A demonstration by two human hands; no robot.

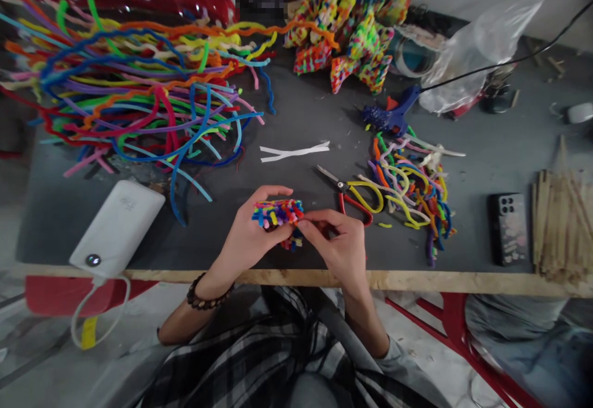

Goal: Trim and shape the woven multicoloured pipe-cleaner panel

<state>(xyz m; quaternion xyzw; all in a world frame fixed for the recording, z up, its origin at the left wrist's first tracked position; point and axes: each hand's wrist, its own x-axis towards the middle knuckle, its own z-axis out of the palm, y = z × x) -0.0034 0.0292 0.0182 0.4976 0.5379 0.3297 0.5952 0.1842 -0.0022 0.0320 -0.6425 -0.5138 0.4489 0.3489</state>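
My left hand (248,235) holds a small woven piece of multicoloured pipe cleaners (278,213) just above the near part of the grey table (301,112). My right hand (340,244) pinches the right end of the same piece with thumb and forefinger. Both hands are close together near the table's wooden front edge (417,281). The underside of the piece is hidden by my fingers.
A big heap of long pipe cleaners (139,87) lies at the back left. Finished woven pieces (352,31) sit at the back. Scissors (352,193), cut pipe cleaner bits (412,186), a blue glue gun (393,112), a phone (508,228), wooden sticks (563,223) and a white power bank (118,226) surround my hands.
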